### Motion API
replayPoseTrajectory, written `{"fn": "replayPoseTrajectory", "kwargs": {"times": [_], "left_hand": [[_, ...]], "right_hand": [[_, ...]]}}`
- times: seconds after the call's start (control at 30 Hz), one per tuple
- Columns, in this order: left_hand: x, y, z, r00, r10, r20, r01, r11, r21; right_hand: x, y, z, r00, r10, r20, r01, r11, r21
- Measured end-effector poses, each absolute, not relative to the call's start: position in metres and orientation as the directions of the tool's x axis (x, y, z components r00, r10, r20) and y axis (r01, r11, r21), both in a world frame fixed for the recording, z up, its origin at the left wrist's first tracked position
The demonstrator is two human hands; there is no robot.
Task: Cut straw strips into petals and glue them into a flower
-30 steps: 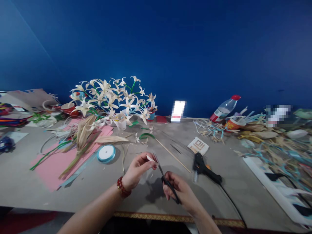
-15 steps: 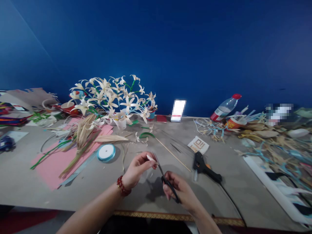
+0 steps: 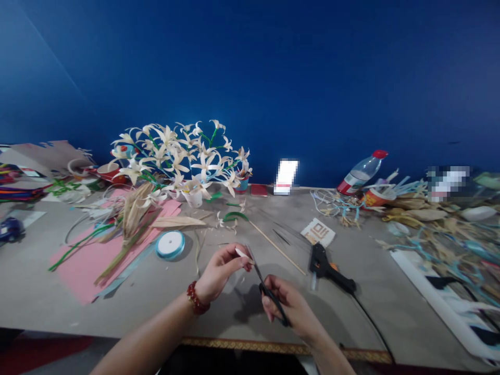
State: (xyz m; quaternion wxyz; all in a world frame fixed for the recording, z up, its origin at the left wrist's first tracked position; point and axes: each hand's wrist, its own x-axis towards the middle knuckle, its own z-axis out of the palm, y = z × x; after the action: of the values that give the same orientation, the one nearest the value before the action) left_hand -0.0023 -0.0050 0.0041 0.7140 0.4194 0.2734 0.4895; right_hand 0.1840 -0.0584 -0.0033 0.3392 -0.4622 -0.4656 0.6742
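Note:
In the middle of the head view, my left hand (image 3: 222,272) pinches a small whitish petal-like piece (image 3: 242,254) between thumb and fingers. Scissors with black handles (image 3: 276,304) are gripped in my right hand (image 3: 288,302), blades pointing up and left to the edge of that piece. Whether the blades touch it I cannot tell. Behind my hands a thin wooden stick (image 3: 277,247) lies on the grey table (image 3: 148,317). A roll of light blue ribbon (image 3: 170,245) lies left of my left hand.
White artificial flowers (image 3: 179,156) stand in cups at the back. Pink paper (image 3: 74,271) with dried husks (image 3: 135,219) lies left. A black glue gun (image 3: 330,268) with its cord is right, near a white power strip (image 3: 433,307). A plastic bottle (image 3: 361,174) leans behind.

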Motion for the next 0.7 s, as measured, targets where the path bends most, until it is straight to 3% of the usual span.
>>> {"fn": "replayPoseTrajectory", "kwargs": {"times": [0.7], "left_hand": [[-0.002, -0.004, 0.001, 0.378, 0.925, 0.034, -0.475, 0.162, 0.865]], "right_hand": [[0.187, -0.058, -0.008, -0.348, 0.886, -0.307, 0.002, -0.327, -0.945]]}}
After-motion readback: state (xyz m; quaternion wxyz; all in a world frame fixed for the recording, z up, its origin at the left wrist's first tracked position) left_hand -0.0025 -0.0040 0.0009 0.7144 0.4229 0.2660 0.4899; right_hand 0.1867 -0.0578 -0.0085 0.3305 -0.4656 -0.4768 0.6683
